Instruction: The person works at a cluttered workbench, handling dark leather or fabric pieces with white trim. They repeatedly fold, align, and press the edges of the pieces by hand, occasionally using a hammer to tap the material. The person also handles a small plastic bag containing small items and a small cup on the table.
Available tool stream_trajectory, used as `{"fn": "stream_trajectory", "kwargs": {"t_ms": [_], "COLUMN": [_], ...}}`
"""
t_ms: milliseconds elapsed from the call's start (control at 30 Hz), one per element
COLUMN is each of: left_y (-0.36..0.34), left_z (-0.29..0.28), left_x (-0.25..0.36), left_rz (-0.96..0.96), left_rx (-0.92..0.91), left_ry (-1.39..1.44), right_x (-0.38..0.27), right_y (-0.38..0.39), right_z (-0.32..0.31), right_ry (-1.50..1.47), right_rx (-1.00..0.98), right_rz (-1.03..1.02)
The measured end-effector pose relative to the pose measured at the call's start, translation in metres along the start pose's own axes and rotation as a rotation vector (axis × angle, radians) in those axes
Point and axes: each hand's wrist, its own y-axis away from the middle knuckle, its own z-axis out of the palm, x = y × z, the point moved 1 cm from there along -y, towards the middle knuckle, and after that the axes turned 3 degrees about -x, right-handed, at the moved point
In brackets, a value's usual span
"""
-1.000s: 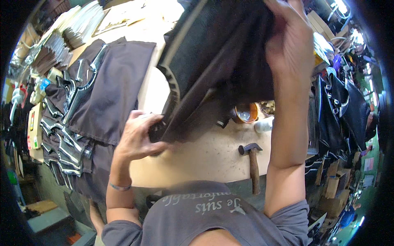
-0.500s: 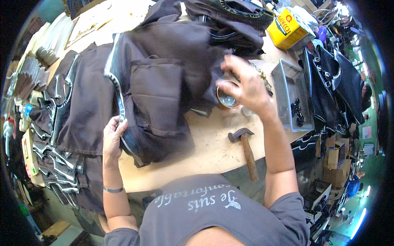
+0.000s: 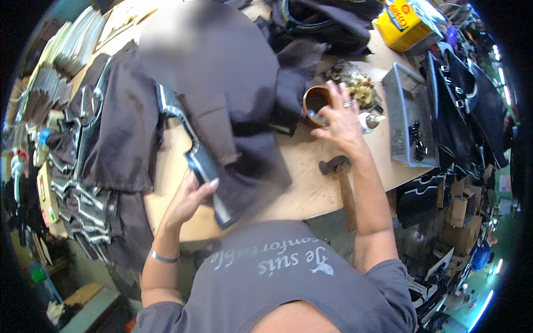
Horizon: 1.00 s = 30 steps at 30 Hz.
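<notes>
My left hand (image 3: pixel 191 197) pinches the shiny black edging of a dark brown fabric piece (image 3: pixel 258 177) between thumb and fingers. The piece lies across the table and hangs toward my body. A round blur hides part of the fabric beyond it. At the right, my right hand (image 3: pixel 341 122) has its fingers spread against the near right side of a small brown bowl (image 3: pixel 312 100); the fingertips overlap its rim. No tool shows in that hand. Just beside it stands a small white bottle (image 3: pixel 368 121) with a pointed tip.
A hammer (image 3: pixel 345 194) lies near my right forearm. Past the bowl is a crusty yellowish lump (image 3: pixel 358 83). A grey plastic basket (image 3: pixel 395 136) holds small black parts. Black bags (image 3: pixel 463 105), a yellow box (image 3: pixel 408 25) and stacked trimmed pieces (image 3: pixel 83 194) surround the table (image 3: pixel 300 205).
My left hand has shifted right, swinging the fabric's edging to a slant. My right hand has turned and spread its fingers at the bowl's right side. The whole view has shifted slightly.
</notes>
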Motion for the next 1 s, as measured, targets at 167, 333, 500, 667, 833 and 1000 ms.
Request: {"fn": "stream_trajectory", "kwargs": {"t_ms": [167,333,500,667,833,1000], "left_y": [-0.006,-0.014,-0.015,-0.017,-0.019,-0.024], "left_z": [0.029,0.04,0.046,0.037,0.036,0.036], "left_x": [0.044,0.054,0.063,0.06,0.058,0.054], "left_rz": [0.109,0.175,0.205,0.21,0.198,0.189], "left_rx": [-0.059,-0.061,-0.083,-0.085,-0.129,-0.149], "left_ry": [0.189,0.207,0.218,0.343,0.454,0.582], "right_x": [-0.011,-0.066,-0.118,-0.118,-0.111,-0.114], "right_y": [0.038,0.074,0.076,0.081,0.078,0.089], "right_z": [-0.02,-0.051,-0.037,-0.026,-0.026,-0.011], "right_ry": [-0.171,-0.88,-0.957,-0.752,-0.938,-0.641], "right_rx": [0.19,0.225,0.077,0.184,0.213,0.493], "right_rz": [-0.073,-0.439,-0.551,-0.683,-0.587,-0.699]}}
